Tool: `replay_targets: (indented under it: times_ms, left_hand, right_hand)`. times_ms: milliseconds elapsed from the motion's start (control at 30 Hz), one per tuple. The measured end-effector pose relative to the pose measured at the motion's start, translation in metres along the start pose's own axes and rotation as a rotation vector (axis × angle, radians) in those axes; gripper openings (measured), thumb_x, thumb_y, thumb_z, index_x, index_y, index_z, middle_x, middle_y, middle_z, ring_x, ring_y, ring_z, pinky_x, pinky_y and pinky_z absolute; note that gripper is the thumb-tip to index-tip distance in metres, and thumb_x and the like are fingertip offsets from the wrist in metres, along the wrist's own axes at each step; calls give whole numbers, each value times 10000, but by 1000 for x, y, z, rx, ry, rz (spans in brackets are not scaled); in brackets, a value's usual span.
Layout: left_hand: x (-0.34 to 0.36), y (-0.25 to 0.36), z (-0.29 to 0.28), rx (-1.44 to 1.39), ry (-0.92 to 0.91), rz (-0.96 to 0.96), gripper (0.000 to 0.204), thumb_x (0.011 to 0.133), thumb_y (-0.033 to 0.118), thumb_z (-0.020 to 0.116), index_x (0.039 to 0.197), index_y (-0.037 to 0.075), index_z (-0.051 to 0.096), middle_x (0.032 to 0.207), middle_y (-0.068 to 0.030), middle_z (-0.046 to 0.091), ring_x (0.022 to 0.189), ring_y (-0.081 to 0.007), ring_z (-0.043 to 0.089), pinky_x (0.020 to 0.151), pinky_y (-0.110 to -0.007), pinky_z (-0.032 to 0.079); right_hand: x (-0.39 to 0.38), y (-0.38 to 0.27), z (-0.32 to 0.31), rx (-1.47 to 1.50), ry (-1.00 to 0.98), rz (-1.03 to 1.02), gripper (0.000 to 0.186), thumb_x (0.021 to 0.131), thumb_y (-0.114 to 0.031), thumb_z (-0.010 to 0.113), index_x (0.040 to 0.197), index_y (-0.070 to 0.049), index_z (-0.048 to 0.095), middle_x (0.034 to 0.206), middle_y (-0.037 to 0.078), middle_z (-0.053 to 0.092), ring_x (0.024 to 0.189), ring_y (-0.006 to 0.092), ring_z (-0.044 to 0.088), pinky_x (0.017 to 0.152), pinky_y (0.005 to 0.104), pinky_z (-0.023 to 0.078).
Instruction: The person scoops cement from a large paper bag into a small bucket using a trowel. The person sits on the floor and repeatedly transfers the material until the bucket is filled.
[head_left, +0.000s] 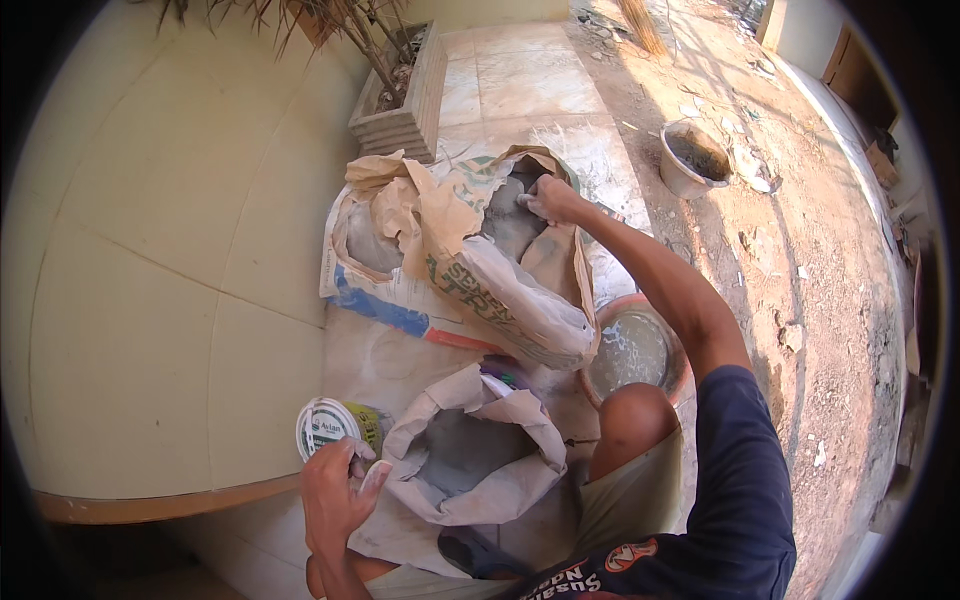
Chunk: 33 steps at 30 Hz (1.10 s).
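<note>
My right hand [550,197] reaches into the open top of a torn brown paper sack [500,290] of grey powder and is closed on a small tool or scoop, mostly hidden. My left hand [335,490], dusted with powder, holds a small white-lidded round tin [335,425] low at the left. Between my hands lies a smaller open sack [470,455] with grey powder inside. My bare knee [630,420] is beside it.
A round basin [635,350] of cloudy water stands right of the sacks. A white bucket [690,160] sits on bare dirt farther right. A concrete planter [410,100] with a dry plant stands behind. A cream wall fills the left.
</note>
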<state>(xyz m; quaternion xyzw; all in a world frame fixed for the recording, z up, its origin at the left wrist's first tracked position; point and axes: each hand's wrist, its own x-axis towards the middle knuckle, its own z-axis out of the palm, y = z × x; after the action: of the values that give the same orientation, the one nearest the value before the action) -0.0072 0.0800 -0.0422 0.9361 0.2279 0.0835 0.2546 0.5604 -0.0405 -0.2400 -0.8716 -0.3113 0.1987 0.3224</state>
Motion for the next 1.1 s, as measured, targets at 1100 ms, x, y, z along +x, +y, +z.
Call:
replay_targets:
  times_ms: [1100]
  left_hand:
    - [-41, 22, -16, 45, 99, 101, 486, 928, 474, 766, 934, 7, 631, 739, -85, 513, 628, -233, 493, 597, -393, 391]
  right_hand:
    - [-382, -39, -133, 150, -126, 230, 487, 1064, -504, 647, 1191, -57, 795, 586, -50, 471, 513, 71, 465, 472, 313, 379]
